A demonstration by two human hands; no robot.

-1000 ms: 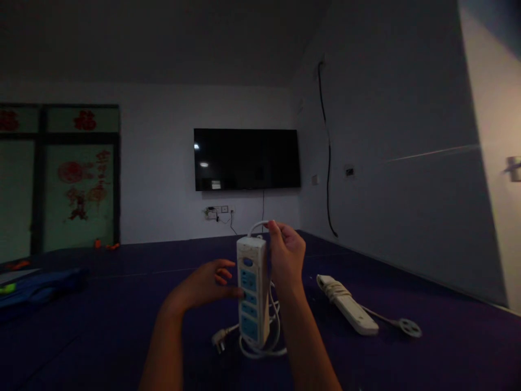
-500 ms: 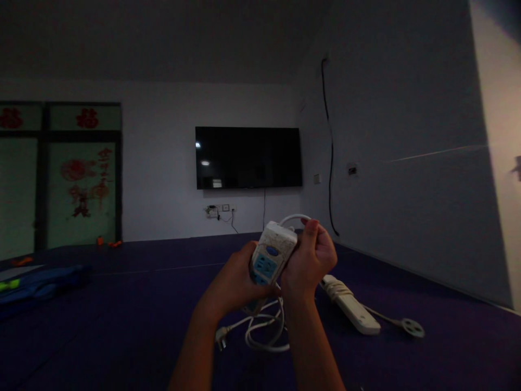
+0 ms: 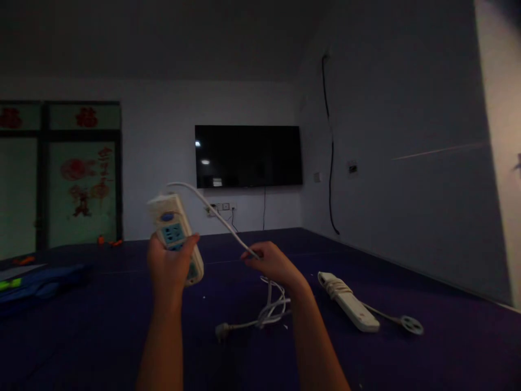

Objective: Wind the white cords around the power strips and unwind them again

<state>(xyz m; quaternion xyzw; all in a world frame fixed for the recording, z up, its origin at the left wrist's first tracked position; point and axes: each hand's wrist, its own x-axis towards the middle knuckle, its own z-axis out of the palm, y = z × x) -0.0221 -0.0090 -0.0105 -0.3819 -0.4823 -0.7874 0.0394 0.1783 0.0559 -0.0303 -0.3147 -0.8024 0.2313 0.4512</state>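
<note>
Across the lower half of the view extends one dark purple surface [image 3: 114,326], which carries the loose items. At the far left stands one glazed door unit [image 3: 81,201] with red decorations. One dark television [image 3: 249,157] is mounted on the far wall. One black cable [image 3: 332,184] hangs on the right-hand wall, near two small wall plates [image 3: 352,168]. One blue cloth [image 3: 55,279] lies at the left edge of the surface.

Hands: two. Left hand [image 3: 167,266]: fingers wrapped around the body of a white power strip, thumb across its front edge. Right hand [image 3: 274,266]: fingers pinched together on the cord.

Power strips: two. The first power strip [image 3: 173,232], with blue socket faces, is raised above the surface and tilted. The second power strip [image 3: 353,309] lies on the surface to the right, a cord wound around its far end.

White cord [image 3: 211,209]: one, arching from the top of the first strip to the right hand, then lying in loops below it. It ends in one plug [image 3: 222,330].

Disc-shaped end piece [image 3: 412,325]: one, on the second strip's cord.

Obstructions: the left hand covers some socket faces; the right wrist hides part of the loops.
</note>
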